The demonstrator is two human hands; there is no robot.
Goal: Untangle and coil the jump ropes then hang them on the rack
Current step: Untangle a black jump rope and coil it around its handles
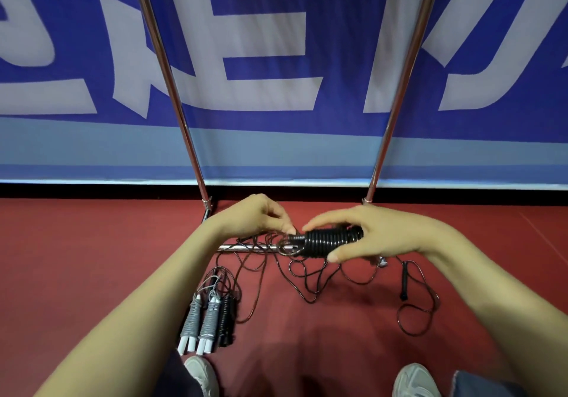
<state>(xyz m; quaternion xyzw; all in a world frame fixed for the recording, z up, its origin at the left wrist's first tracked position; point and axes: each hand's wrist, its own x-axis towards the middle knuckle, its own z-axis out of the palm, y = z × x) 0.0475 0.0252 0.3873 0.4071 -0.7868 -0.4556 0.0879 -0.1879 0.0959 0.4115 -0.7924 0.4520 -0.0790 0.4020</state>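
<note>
Coiled ropes (pixel 210 319) are lying near left, loose rope (pixel 319 276) sprawling right of them, the rack (pixel 166 67) standing far behind both

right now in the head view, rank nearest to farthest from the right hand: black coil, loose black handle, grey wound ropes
1. black coil, gripped in the right hand
2. loose black handle, on the floor just below it
3. grey wound ropes, on the floor, far left
</note>
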